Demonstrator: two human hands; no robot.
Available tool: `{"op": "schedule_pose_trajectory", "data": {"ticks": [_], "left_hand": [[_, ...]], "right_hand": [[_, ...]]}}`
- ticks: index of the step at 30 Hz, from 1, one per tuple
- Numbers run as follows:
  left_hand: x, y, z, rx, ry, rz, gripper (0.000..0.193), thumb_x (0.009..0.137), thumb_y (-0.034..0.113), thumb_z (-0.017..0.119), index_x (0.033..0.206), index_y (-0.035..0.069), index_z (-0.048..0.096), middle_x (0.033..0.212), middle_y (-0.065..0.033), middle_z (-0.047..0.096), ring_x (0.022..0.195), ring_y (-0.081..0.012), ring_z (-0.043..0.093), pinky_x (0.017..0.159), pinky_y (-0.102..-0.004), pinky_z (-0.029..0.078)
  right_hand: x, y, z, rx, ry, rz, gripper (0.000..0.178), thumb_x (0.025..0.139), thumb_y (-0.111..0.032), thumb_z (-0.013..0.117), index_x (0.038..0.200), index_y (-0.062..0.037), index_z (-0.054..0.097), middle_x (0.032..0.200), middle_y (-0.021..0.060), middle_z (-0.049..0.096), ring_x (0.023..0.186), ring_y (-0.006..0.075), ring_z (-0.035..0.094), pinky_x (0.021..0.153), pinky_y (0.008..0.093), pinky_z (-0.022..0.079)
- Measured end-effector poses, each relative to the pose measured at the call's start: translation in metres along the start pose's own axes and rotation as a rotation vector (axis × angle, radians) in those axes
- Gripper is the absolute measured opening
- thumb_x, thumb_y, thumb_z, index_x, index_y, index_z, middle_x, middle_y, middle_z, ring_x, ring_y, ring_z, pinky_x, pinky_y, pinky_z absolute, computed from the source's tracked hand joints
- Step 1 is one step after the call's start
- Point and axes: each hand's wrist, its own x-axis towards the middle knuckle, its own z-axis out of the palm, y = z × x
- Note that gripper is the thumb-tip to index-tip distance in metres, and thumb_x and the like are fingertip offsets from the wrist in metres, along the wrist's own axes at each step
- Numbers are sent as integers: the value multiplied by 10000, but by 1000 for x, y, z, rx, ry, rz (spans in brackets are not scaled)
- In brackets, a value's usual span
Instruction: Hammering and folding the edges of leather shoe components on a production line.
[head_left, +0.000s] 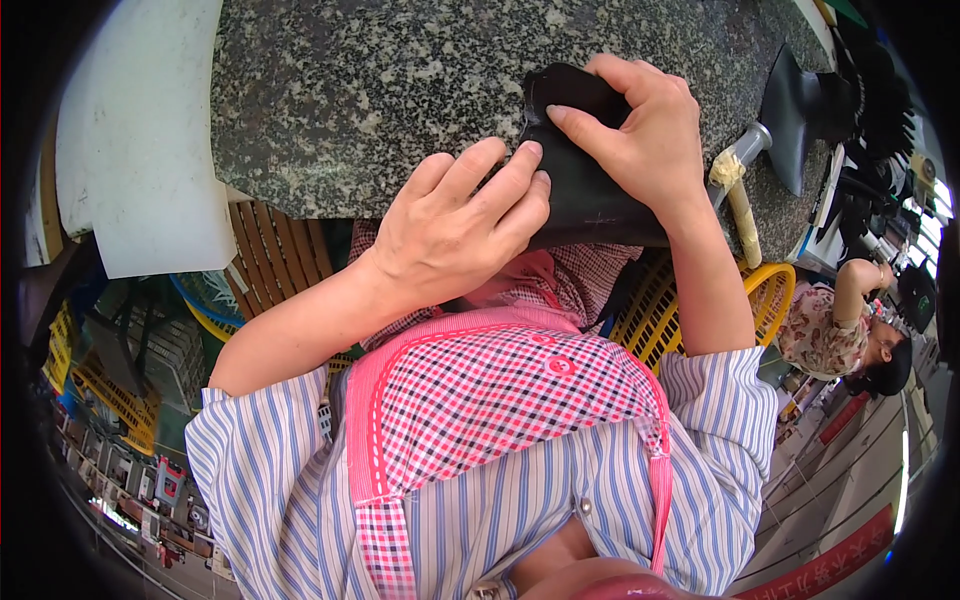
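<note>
A black, leather-like piece [590,200] lies on the speckled stone slab and reaches over its near edge; its far end looks folded over. My right hand [650,130] grips that far part, thumb pressed on top and fingers curled along the far side. From the left, my left hand [460,215] reaches in with bent fingers, their tips against the piece's left edge. Its thumb is hidden, but the fingers are closed on that edge. The two hands are close together, the right thumb just beyond the left fingertips.
To the right on the stone slab [340,110] lies a hammer [742,185] with a tape-wrapped handle, near a dark fan-shaped thing [790,110] and a black brush [880,90]. A white board [140,150] is at left. Yellow baskets [770,300] stand below; another person [830,320] sits at right.
</note>
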Motion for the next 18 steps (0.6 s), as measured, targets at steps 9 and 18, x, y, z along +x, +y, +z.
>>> {"op": "schedule_pose_trajectory", "data": {"ticks": [9, 18], "left_hand": [[20, -10, -20, -23, -132, 25, 340, 591, 234, 718, 899, 147, 602, 1181, -41, 521, 1146, -262, 420, 860, -399, 344], [42, -37, -22, -54, -136, 194, 275, 714, 122, 631, 987, 103, 602, 980, -16, 596, 982, -220, 529, 881, -376, 383]], "right_hand": [[-2, 1, 1, 106, -12, 56, 339, 629, -308, 717, 905, -145, 606, 673, 57, 577, 699, 246, 577, 683, 369, 394], [-98, 74, -50, 1, 583, 134, 277, 700, -37, 658, 972, -31, 611, 956, 90, 602, 912, 253, 543, 850, 329, 404]]}}
